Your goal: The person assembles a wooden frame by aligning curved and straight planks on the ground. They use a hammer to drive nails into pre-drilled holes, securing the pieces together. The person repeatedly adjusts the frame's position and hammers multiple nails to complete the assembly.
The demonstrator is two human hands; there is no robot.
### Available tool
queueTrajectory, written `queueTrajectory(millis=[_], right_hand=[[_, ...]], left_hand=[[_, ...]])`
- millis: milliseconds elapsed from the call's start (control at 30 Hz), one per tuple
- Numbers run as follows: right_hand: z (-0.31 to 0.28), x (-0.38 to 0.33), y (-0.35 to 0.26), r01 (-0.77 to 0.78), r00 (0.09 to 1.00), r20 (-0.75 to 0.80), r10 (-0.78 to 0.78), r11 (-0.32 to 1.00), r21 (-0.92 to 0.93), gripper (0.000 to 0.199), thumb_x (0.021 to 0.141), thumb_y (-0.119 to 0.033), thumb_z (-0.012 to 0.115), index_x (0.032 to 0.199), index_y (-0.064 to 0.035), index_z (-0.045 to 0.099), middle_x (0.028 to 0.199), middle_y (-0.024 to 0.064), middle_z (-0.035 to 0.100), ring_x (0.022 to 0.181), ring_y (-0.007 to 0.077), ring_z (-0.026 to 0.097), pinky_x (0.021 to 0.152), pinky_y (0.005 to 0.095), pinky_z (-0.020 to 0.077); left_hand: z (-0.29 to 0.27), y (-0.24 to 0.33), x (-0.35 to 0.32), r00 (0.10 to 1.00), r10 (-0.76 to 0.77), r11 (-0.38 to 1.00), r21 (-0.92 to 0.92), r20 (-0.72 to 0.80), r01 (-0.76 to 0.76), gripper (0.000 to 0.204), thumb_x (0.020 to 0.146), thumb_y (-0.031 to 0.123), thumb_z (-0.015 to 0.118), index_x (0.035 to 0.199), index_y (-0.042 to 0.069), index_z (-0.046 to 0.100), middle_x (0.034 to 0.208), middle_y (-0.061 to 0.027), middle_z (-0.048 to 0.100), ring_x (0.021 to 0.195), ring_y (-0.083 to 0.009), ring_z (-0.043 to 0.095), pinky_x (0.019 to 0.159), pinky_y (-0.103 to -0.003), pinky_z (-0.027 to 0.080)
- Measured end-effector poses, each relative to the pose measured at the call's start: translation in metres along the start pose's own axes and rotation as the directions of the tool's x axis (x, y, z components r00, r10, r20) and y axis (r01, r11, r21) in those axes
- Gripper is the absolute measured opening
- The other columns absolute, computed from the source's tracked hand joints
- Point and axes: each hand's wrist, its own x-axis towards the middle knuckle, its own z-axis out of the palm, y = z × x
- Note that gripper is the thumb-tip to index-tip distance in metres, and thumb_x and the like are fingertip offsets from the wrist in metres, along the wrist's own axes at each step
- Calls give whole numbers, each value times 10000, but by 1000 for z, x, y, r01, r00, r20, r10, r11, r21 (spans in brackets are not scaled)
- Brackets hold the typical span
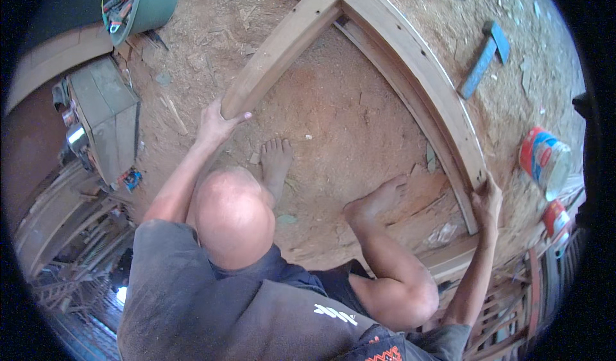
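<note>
Gripping to steady it, left hand (215, 125) fingers wrap the brown wooden crossbar (279, 50) end, right hand (487, 201) fingers clamp the curved wooden frame (417, 72).

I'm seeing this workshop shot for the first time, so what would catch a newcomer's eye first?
The big wooden frame on the dirt floor stands out most, with its rail bowed across the upper right. The left hand grips the end of its straight plank at centre left, and the right hand holds the rail's lower end at right. A blue hammer lies beyond the frame at upper right, and a green bucket of tools sits at the top left.
</note>
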Motion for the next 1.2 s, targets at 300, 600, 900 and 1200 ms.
queueTrajectory(millis=[300, 600, 900, 1200], right_hand=[[-10, 18, 2, -7, 997, -71, 4, 999, -45, 640, 725, -78, 650, 1364, -48, 648, 1063, 272, 738, 1052, 440, 715, 930, 485, 550], [7, 21, 6, -61, 983, -174, 54, 998, -34, 691, 746, -60, 650, 1431, -94, 561, 1200, 250, 719, 1174, 423, 672, 1037, 480, 525], [48, -112, 9, -75, 813, -572, 109, 994, 84, 617, 864, -139, 782, 1431, -39, 559, 1408, 243, 602, 1346, 420, 555, 1140, 469, 455], [216, -371, 4, -570, 705, -85, 704, 633, 524, 515, 862, -238, 804, 1302, -22, 648, 1324, 256, 647, 1240, 413, 628, 1090, 477, 498]], left_hand=[[2, 11, 19, 986, 141, 986, -78, -91, -148, 827, 706, 482, 952, 1306, -4, 656, 1143, -251, 750, 1101, -395, 731, 945, -475, 577], [9, -11, 30, 965, 257, 960, -99, -54, -261, 627, 851, 470, 822, 1287, 42, 679, 1141, -226, 756, 1101, -379, 730, 931, -489, 561], [23, -63, 46, 940, 341, 934, -113, 4, -338, 650, 958, 411, 696, 1448, 15, 534, 1387, -298, 606, 1294, -414, 601, 1068, -491, 460], [9, -81, 66, 913, 404, 906, 110, 57, -408, 941, 939, 451, 746, 1568, -103, 318, 1547, -361, 443, 1417, -444, 491, 1189, -456, 372]])
